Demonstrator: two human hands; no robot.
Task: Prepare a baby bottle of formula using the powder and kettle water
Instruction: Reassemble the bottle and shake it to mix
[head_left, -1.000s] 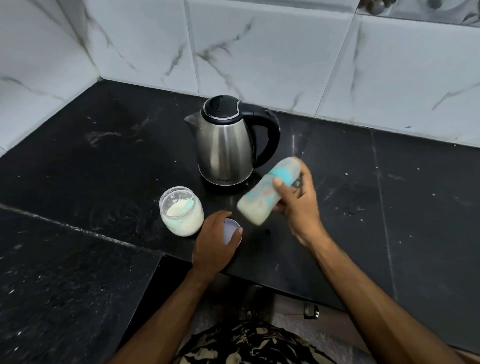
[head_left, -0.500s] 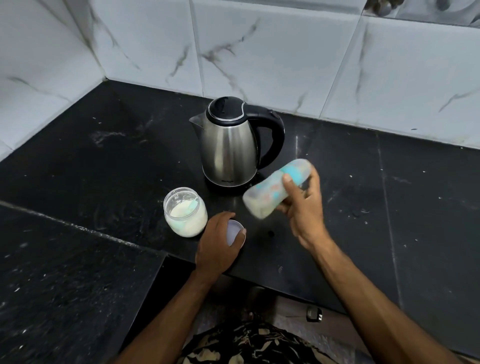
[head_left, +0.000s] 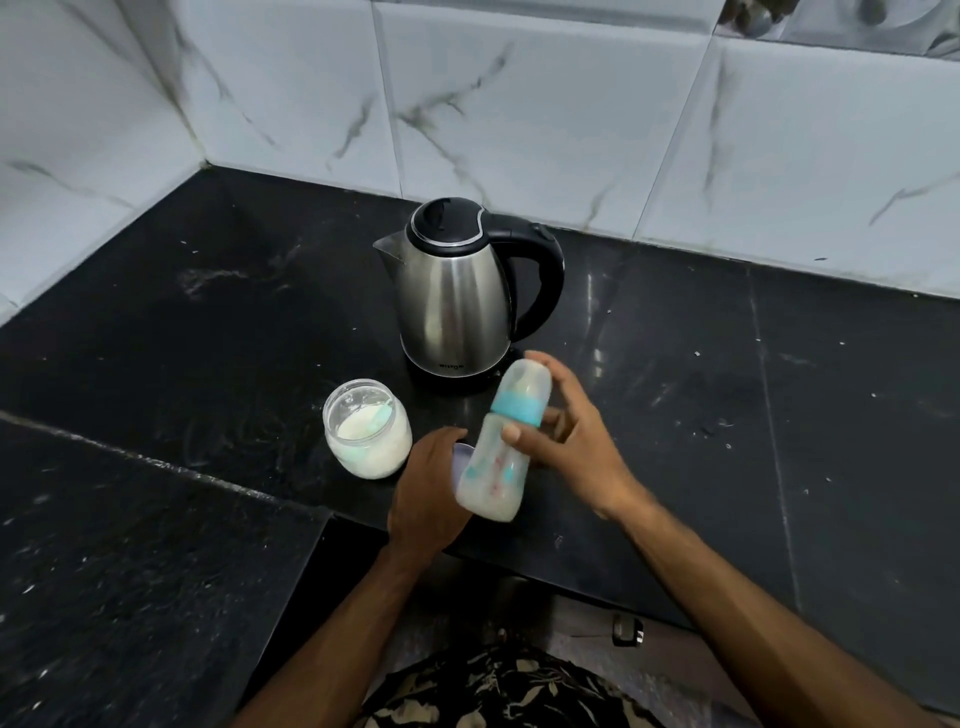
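Mixing step, I'd say: right hand (head_left: 566, 441) grips capped bottle (head_left: 501, 447) tilted above desk (head_left: 779, 415) front edge, left hand (head_left: 426, 493) curled on jar lid (head_left: 461, 460) beside open powder jar (head_left: 368, 428); next probably shake, then stand it by kettle (head_left: 457, 301).

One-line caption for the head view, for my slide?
Right hand holds capped baby bottle near kettle; left hand grips jar lid.

Capped milky baby bottle (head_left: 493, 470) tilted above counter; open powder jar (head_left: 367, 428) before steel kettle (head_left: 453, 299).
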